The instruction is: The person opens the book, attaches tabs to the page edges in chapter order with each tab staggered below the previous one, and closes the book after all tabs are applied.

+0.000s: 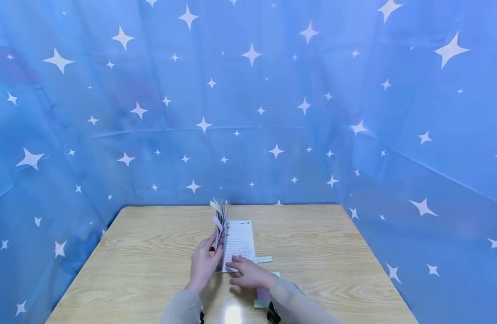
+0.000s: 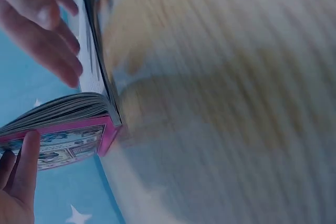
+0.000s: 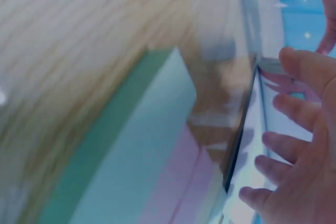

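An open book [image 1: 241, 238] lies on the table, its printed right page flat and a thick block of leaves standing upright on the left. My left hand [image 1: 204, 263] grips that raised block, with fingers against the pink-edged picture cover [image 2: 73, 145] in the left wrist view. Over the lower part of the flat page is my right hand [image 1: 250, 272], fingers spread and loosely extended; in the right wrist view the hand [image 3: 307, 145] holds nothing. Whether its fingertips touch the paper I cannot tell. Pale sticky tabs [image 1: 217, 221] stick out of the raised leaves.
A pale green tab [image 1: 264, 259] projects from the page's right edge. Beneath my right forearm lies a stack of green and pink sticky notes [image 3: 131, 140]. The wooden table [image 1: 159, 234] is backed by a blue star-patterned curtain [image 1: 240, 90].
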Tool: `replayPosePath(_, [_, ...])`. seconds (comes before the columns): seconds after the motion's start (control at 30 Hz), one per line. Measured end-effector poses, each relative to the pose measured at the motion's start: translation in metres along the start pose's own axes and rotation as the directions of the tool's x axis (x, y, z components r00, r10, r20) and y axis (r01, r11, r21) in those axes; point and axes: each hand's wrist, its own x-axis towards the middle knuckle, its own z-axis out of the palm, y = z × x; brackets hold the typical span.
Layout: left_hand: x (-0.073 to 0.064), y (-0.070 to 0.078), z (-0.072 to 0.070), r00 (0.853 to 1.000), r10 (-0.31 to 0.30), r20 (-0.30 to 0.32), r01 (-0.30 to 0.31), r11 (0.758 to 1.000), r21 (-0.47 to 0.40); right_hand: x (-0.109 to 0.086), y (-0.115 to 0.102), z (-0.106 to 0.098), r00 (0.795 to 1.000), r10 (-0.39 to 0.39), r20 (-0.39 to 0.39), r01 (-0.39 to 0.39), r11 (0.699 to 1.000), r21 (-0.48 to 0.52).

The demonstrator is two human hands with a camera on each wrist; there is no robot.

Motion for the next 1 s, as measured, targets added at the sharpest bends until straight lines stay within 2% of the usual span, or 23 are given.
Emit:
replayPosePath(0.13, [0.002,0.003,0.010,0.996,0.073,0.047,-0.076,0.994,0.082,-0.010,0.004,-0.008,1.000,0.014,-0.012,-0.014,1.000,0.002])
replayPosePath(0.2, [0.003,0.006,0.015,0.994,0.083,0.078,-0.091,0.990,0.106,-0.013,0.006,-0.010,1.000,0.017,-0.008,-0.017,1.000,0.008])
replayPosePath(0.3, [0.003,0.009,0.022,0.987,0.084,0.137,-0.104,0.984,0.147,-0.019,0.008,-0.014,1.000,0.018,-0.005,-0.018,1.000,0.018])
replayPosePath(0.47, [0.004,0.015,0.035,0.971,0.053,0.233,-0.104,0.971,0.215,-0.028,0.016,-0.018,0.999,-0.007,-0.033,0.007,1.000,0.025])
replayPosePath(0.57, [0.003,0.018,0.043,0.955,0.043,0.292,-0.122,0.958,0.260,-0.033,0.022,-0.021,0.998,-0.013,-0.060,0.014,1.000,0.020])
replayPosePath(0.77, [0.002,0.023,0.054,0.911,-0.009,0.413,-0.142,0.933,0.332,-0.044,0.032,-0.030,0.994,0.032,-0.109,-0.030,0.999,0.014])
replayPosePath(1.0, [0.002,0.025,0.063,0.874,-0.079,0.480,-0.126,0.916,0.380,-0.051,0.038,-0.038,0.992,0.055,-0.116,-0.047,0.996,0.071])
